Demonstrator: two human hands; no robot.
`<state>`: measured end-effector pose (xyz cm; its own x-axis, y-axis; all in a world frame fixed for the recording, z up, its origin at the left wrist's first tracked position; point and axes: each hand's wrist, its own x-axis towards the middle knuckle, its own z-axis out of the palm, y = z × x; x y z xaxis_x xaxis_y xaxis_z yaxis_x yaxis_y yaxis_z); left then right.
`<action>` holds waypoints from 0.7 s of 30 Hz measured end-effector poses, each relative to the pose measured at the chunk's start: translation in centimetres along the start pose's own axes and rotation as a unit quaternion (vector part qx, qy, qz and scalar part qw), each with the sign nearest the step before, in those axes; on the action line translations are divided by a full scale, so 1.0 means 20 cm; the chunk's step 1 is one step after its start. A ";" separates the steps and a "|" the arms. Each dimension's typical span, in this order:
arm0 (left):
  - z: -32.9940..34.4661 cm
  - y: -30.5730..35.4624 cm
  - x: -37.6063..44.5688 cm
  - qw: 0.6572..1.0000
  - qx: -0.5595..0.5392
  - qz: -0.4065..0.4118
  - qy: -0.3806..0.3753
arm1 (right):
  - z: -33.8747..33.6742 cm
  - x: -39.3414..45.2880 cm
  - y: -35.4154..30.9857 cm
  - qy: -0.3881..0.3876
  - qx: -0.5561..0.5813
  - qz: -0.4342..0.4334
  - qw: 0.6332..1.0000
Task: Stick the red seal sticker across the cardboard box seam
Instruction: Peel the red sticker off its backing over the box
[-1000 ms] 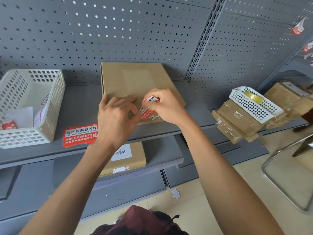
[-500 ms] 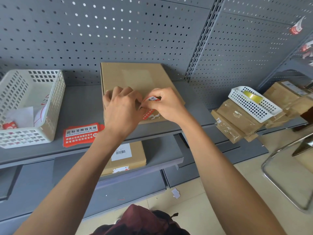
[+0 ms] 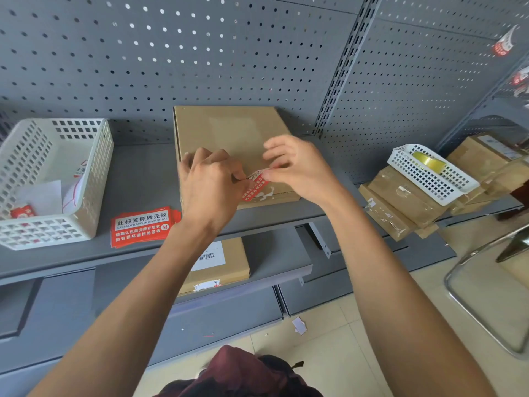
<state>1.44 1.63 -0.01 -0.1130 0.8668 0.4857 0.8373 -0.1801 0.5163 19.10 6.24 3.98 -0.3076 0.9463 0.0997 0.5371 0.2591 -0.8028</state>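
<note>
A flat cardboard box (image 3: 229,130) lies on the grey shelf, its front seam edge facing me. A red seal sticker (image 3: 255,184) with white text hangs over the box's front part, near torn white paper remnants on the front edge. My left hand (image 3: 211,187) pinches the sticker's left side with curled fingers and rests on the box. My right hand (image 3: 297,167) pinches the sticker's upper right end between thumb and forefinger, other fingers spread. The sticker's upper left part is hidden by my fingers.
A stack of red seal stickers (image 3: 143,226) lies on the grey shelf (image 3: 137,179) left of the box. A white basket (image 3: 94,173) stands far left. Another white basket (image 3: 429,174) with tape sits on stacked boxes (image 3: 400,202) at right. A labelled box (image 3: 229,265) lies on the lower shelf.
Both hands have lifted slightly and moved apart over the box. The right hand's fingers have spread, and the sticker is now stretched out between the two hands.
</note>
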 end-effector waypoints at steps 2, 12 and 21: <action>-0.01 0.00 0.00 1.000 -0.007 0.000 -0.004 | -0.07 -0.02 0.04 0.006 -0.062 0.008 0.998; -0.04 0.01 0.01 0.999 -0.025 -0.022 -0.025 | -0.02 -0.06 0.08 0.066 -0.056 -0.023 0.996; -0.03 0.02 0.02 0.999 0.011 -0.009 -0.031 | -0.03 -0.05 0.10 0.036 -0.037 0.013 0.999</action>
<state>1.40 1.62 0.93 -0.0958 0.8975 0.4306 0.8473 -0.1535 0.5084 20.99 5.85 2.71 -0.2367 0.9636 0.1241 0.6012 0.2456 -0.7604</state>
